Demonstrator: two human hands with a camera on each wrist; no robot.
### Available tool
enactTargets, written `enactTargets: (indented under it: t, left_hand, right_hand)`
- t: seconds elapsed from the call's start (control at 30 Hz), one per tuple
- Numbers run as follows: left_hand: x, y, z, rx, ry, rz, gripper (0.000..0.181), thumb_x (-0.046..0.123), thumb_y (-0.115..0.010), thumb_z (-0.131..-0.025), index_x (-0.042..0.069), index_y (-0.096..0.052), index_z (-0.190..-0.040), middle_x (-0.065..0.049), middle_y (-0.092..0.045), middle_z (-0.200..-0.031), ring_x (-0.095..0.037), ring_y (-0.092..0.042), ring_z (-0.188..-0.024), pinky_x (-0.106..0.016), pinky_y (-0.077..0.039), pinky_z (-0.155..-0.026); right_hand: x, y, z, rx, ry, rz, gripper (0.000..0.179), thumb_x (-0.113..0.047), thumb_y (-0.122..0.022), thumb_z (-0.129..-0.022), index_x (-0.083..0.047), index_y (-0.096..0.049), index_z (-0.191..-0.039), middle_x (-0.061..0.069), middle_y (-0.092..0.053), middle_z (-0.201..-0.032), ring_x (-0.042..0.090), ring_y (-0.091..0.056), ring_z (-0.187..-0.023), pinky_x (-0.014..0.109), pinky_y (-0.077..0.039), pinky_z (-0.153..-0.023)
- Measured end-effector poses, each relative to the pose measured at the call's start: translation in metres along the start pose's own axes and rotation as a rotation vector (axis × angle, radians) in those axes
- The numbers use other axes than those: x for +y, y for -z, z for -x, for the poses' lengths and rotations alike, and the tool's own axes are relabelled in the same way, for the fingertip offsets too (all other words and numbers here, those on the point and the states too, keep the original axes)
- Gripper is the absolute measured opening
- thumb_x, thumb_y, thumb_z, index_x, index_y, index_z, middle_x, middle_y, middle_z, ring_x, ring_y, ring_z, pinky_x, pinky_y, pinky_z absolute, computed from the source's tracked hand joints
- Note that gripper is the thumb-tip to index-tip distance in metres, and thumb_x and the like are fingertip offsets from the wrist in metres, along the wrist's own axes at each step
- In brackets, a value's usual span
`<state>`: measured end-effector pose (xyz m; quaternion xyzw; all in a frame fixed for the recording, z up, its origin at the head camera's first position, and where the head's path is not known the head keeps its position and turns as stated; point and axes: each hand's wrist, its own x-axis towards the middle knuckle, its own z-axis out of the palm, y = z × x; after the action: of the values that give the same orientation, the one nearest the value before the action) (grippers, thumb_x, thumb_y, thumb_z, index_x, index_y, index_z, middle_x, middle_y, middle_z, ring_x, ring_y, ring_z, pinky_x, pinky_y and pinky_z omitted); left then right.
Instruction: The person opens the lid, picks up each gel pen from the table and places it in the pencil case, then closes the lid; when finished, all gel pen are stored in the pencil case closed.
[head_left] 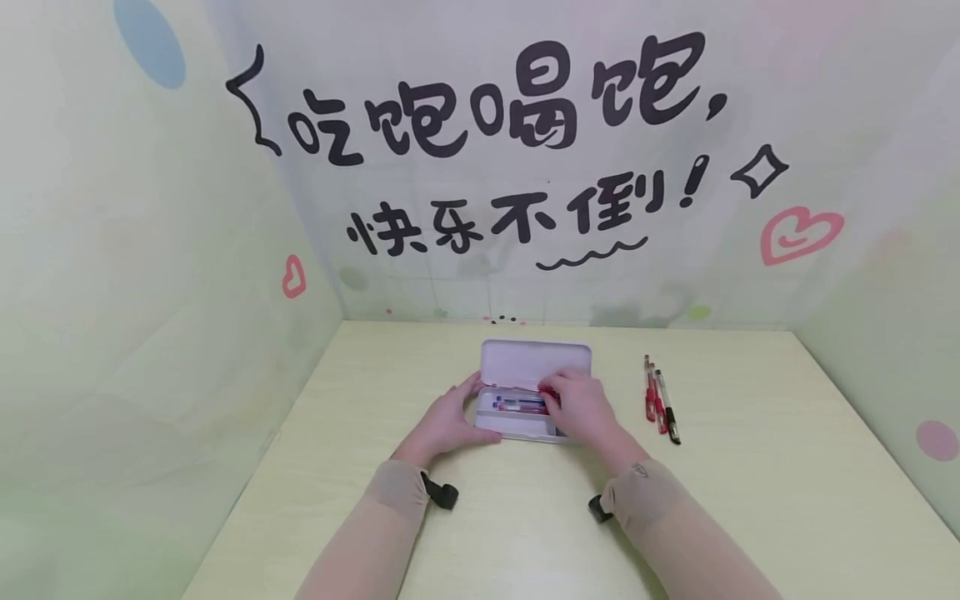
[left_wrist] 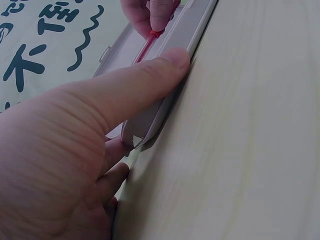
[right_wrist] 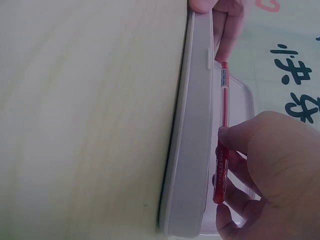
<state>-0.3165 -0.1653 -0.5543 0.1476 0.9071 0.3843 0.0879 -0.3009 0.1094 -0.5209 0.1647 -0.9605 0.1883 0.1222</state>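
Note:
A pale lilac pencil case (head_left: pixel 525 358) lies on the table with its lid raised at the back. My left hand (head_left: pixel 444 425) grips the case's left end, thumb along the front edge and fingers round the side. Between the thumb and fingers of my right hand (head_left: pixel 587 408) is a red gel pen (right_wrist: pixel 224 107), pinched near its capped end and held lengthwise over the case. Several pens (head_left: pixel 517 407) lie in the case's back compartment, their right ends hidden by the right hand.
Two red pens (head_left: pixel 650 400) and a black-capped pen (head_left: pixel 667 408) lie side by side on the wooden table (head_left: pixel 750 467), right of the case. Printed fabric walls (head_left: pixel 450 283) stand behind and at both sides. Each wrist wears a black strap (head_left: pixel 442 493).

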Motion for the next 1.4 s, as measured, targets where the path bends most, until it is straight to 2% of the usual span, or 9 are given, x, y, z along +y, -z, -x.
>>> enactTargets:
  t: [0.2,0.53,0.77,0.9,1.17,1.23,1.4]
  left_hand:
    - [0.001,0.001,0.001,0.001,-0.007,-0.006,0.134,0.054,-0.102,-0.071,0.023,-0.026,-0.177,0.005,-0.052,-0.172,-0.049,-0.027,-0.168,-0.067,-0.023,-0.139]
    - [0.004,0.002,0.002,-0.001,0.01,-0.004,0.134,0.054,-0.102,-0.07,0.025,-0.026,-0.177,0.006,-0.052,-0.172,-0.048,-0.026,-0.169,-0.068,-0.023,-0.139]
    - [0.004,0.002,0.003,0.003,-0.002,0.006,0.134,0.051,-0.102,-0.07,0.022,-0.026,-0.177,0.003,-0.054,-0.17,-0.048,-0.027,-0.168,-0.067,-0.023,-0.139]
    - [0.006,0.002,0.003,0.004,0.001,0.004,0.134,0.05,-0.103,-0.07,0.022,-0.026,-0.177,0.003,-0.055,-0.17,-0.047,-0.027,-0.169,-0.066,-0.022,-0.139]
    - [0.006,0.003,0.004,0.004,0.0,-0.006,0.133,0.048,-0.103,-0.071,0.02,-0.026,-0.177,0.003,-0.054,-0.171,-0.047,-0.027,-0.169,-0.066,-0.023,-0.14]
    - [0.006,0.003,0.004,0.005,0.002,-0.005,0.133,0.048,-0.103,-0.071,0.02,-0.026,-0.177,0.003,-0.053,-0.171,-0.047,-0.027,-0.169,-0.066,-0.023,-0.139]
    - [0.005,0.003,0.004,0.006,0.003,-0.001,0.133,0.048,-0.103,-0.071,0.02,-0.026,-0.177,0.002,-0.053,-0.171,-0.048,-0.026,-0.169,-0.066,-0.023,-0.139]
  right_hand:
    - [-0.01,-0.002,-0.007,-0.086,-0.024,0.017,0.016,-0.022,-0.077,-0.103,-0.013,-0.084,-0.114,0.008,-0.078,-0.115,0.032,-0.069,-0.113,0.057,-0.057,-0.109]
    - [-0.012,-0.01,-0.01,-0.102,-0.04,0.024,0.017,-0.02,-0.078,-0.102,-0.013,-0.084,-0.115,0.009,-0.076,-0.116,0.032,-0.067,-0.114,0.055,-0.057,-0.109]
    - [-0.008,-0.008,-0.004,-0.023,-0.037,-0.014,0.019,-0.019,-0.077,-0.102,-0.013,-0.082,-0.119,0.01,-0.077,-0.12,0.034,-0.07,-0.117,0.056,-0.059,-0.108]
    - [0.0,-0.003,0.0,0.031,-0.075,-0.074,0.022,-0.02,-0.075,-0.103,-0.011,-0.08,-0.122,0.013,-0.076,-0.125,0.035,-0.071,-0.119,0.057,-0.062,-0.107]
    - [0.028,0.012,0.014,0.11,-0.22,-0.174,0.041,-0.027,-0.066,-0.109,-0.01,-0.068,-0.146,0.018,-0.071,-0.135,0.045,-0.063,-0.13,0.064,-0.058,-0.111]
    - [0.035,0.017,0.02,0.128,-0.266,-0.171,0.045,-0.031,-0.063,-0.11,-0.011,-0.064,-0.151,0.02,-0.069,-0.139,0.047,-0.061,-0.134,0.066,-0.056,-0.113]
    - [0.053,0.03,0.035,0.166,-0.35,-0.166,0.051,-0.028,-0.06,-0.11,-0.006,-0.058,-0.156,0.026,-0.064,-0.145,0.051,-0.058,-0.136,0.071,-0.051,-0.115]
